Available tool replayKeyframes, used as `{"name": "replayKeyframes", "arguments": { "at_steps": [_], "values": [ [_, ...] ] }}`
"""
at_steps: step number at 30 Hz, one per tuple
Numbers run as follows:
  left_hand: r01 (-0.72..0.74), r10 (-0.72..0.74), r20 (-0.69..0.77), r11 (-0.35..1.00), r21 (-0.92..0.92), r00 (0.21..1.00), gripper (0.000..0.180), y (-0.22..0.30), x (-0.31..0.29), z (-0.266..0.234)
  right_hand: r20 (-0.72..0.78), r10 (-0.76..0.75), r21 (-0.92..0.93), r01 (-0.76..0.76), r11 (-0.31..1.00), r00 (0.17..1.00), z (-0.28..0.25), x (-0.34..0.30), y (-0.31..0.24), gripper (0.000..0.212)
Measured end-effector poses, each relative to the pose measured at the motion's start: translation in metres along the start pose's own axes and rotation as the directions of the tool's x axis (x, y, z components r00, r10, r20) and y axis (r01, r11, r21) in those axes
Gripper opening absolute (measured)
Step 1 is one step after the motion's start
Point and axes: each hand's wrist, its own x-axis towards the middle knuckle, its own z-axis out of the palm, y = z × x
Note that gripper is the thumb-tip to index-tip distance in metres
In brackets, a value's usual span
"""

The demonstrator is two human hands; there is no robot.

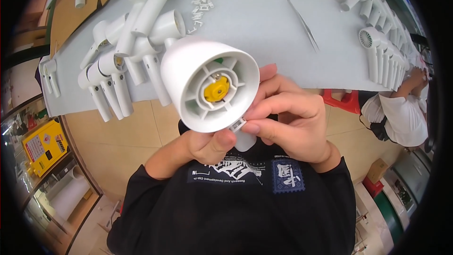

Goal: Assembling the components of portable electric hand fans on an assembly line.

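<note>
A: Fingers first, head view. Status?
B: R hand (290, 118): thumb and index tip closed to a narrow pinch on a small white part (237, 124). Other R fingers bent, partly hidden behind the white housing (188, 66).
A: L hand (207, 145)?
B: Under near L side of housing, thumb curled up beside the small part. Grip looks firm; rest of L fingers hidden, cannot tell their exact pos.
A: Housing loc.?
B: Held up in front of torso, over near edge of table (264, 33). Open end faces wearer, w/ yellow insert (217, 89) at ctr. of ribbed ring; handle (245, 141) points near.
A: Reason for this hold?
B: Prob. L hand steadies the body so R fingertips can work at the handle neck in plain sight. Cannot tell if small part is seated or loose.
A: Surrounding items?
B: Far, L of ctr.: loose pile of small white pcs (203, 4), prob. spread out for easy picking. Far R of ctr.: tweezers (304, 26), lying apart, tips toward near side, in reach of R hand. L: similar handheld units (106, 73), some stacked crosswise, near ones side by side. R: more units in tight rows (373, 56), handles aligned, prob. to save space and stop rolling.
</note>
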Motion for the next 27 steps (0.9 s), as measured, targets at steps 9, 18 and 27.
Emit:
{"name": "replayKeyframes", "arguments": {
  "at_steps": [9, 18, 27],
  "values": [
    [0.081, -0.081, 0.066, 0.997, 0.001, 0.995, 0.086, 0.006, -0.009, 0.001, 0.074, -0.187, -0.138, 0.196, 0.971, 0.980, -0.005, -0.003, 0.009, 0.016],
    [0.057, -0.056, 0.024, 0.998, -0.027, 0.998, 0.081, 0.002, -0.011, -0.001, 0.060, 0.276, 0.340, -0.279, 0.898, 0.959, -0.003, 0.004, 0.004, 0.018],
    [0.171, -0.173, 0.051, 0.984, 0.041, 0.984, 0.088, -0.013, -0.023, -0.007, 0.036, 0.313, 0.268, -0.311, 0.912, 0.949, 0.006, -0.001, 0.015, 0.018]
  ]
}}
